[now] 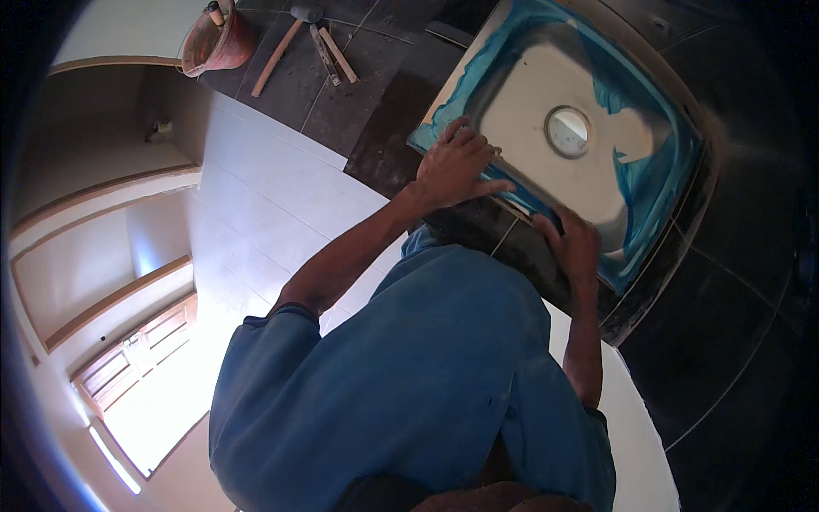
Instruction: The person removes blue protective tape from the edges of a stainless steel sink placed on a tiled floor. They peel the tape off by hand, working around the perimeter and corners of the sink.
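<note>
A steel sink [520,90] sits in the dark tiled counter, with torn blue protective film [638,200] clinging to its rim and inner walls. A round drain hole [566,131] shows in its basin. My left hand [459,166] lies over the near rim at the left, its fingers and thumb spread along the edge. Farther right on the same near rim rests my right hand [575,243], thumb and forefinger apart. Its other fingers are partly hidden. I see nothing held in either hand.
At the far left of the counter stand a reddish bucket [223,47] with a handle sticking out, a mallet [280,55] and two slim tools [326,56]. Dark tiles [725,324] continue on the right. White tiled wall [256,188] and open shelves [111,188] lie left.
</note>
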### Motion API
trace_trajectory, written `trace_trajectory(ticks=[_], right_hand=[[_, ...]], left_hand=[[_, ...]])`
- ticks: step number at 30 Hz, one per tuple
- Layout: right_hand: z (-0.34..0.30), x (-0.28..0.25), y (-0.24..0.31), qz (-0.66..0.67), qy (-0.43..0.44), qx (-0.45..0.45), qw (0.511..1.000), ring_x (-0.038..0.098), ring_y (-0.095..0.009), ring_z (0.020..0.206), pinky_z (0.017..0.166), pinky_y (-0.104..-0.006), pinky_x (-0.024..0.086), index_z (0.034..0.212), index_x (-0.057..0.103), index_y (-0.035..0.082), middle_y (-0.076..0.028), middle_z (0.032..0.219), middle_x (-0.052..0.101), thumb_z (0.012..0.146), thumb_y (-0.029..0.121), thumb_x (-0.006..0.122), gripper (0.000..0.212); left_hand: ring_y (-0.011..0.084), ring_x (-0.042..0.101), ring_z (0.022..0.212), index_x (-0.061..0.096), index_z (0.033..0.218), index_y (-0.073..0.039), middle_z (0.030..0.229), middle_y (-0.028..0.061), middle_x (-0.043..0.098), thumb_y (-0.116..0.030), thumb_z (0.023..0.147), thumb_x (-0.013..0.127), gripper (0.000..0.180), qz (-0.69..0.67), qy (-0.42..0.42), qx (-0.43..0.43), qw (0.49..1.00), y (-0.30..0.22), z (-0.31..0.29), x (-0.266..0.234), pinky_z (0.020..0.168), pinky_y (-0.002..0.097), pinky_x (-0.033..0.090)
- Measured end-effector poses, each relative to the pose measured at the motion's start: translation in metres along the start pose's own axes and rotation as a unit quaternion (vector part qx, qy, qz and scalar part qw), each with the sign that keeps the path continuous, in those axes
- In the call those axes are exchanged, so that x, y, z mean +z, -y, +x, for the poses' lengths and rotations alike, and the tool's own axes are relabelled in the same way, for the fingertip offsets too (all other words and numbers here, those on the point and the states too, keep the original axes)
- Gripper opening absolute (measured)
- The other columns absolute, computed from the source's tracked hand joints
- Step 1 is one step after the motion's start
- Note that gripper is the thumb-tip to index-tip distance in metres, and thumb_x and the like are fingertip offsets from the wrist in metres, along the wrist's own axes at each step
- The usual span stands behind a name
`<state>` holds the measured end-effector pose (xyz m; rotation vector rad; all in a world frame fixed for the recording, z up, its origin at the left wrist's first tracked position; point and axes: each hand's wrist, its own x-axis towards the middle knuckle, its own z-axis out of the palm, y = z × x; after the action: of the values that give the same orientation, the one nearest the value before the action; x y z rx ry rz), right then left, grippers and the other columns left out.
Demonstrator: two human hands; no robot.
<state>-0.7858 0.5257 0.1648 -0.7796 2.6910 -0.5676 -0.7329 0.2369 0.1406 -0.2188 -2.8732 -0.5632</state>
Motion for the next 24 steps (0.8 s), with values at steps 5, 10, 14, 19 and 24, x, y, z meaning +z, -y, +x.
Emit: trace_trajectory(ticks=[5,10,14,19,24], right_hand=[[-0.015,0.002,-0.011,-0.011,0.014,0.019,1.0,0.074,-0.039,0.098,0.085,-0.0509,0.057,0.114,0.074,0.007,-0.019,0.106,0.076,0.096,0.052,0.071,0.048],[-0.003,-0.009,0.0,0.021,0.088,0.059,0.994,0.067,-0.036,0.119,0.106,-0.0499,0.05,0.124,0.071,0.012,-0.018,0.122,0.073,0.098,0.048,0.07,0.044],[-0.016,-0.006,-0.029,0.0,-0.275,-0.012,0.961,0.052,-0.034,0.139,0.122,-0.057,0.034,0.135,0.065,0.008,-0.015,0.142,0.061,0.1,0.04,0.069,0.048],[-0.033,-0.016,-0.07,-0.079,-0.363,0.165,0.914,0.044,-0.039,0.146,0.123,-0.0579,0.031,0.143,0.056,0.003,-0.019,0.15,0.054,0.104,0.037,0.063,0.053],[-0.051,-0.017,-0.087,0.218,-0.37,0.206,0.879,0.045,-0.041,0.146,0.123,-0.0496,0.033,0.144,0.055,0.0,-0.021,0.153,0.052,0.109,0.034,0.054,0.049]], left_hand=[[0.0372,0.057,0.13,0.072,0.114,-0.001,0.125,0.0207,0.067,-0.068,0.089,0.069,0.072,-0.005,0.074,-0.02,0.997,-0.008,0.002,-0.001,0.124,0.0566,0.032],[0.0487,0.029,0.153,0.058,0.137,0.002,0.164,0.0298,0.034,-0.055,0.097,0.069,0.071,0.006,0.003,-0.052,0.999,0.013,0.001,0.007,0.126,0.0608,0.023],[0.0417,0.016,0.16,0.03,0.163,-0.002,0.17,0.0268,0.022,-0.058,0.105,0.053,0.084,0.14,-0.003,-0.137,0.981,0.054,0.001,-0.018,0.128,0.0607,0.01],[0.0351,0.008,0.163,0.019,0.167,-0.001,0.175,0.0206,0.013,-0.063,0.109,0.033,0.085,0.159,0.04,-0.162,0.973,0.061,0.007,-0.011,0.13,0.0584,0.001],[0.0342,0.006,0.163,0.018,0.167,-0.001,0.176,0.0195,0.011,-0.063,0.109,0.03,0.085,0.158,0.058,-0.146,0.975,0.065,0.013,-0.007,0.13,0.0561,0.0]])
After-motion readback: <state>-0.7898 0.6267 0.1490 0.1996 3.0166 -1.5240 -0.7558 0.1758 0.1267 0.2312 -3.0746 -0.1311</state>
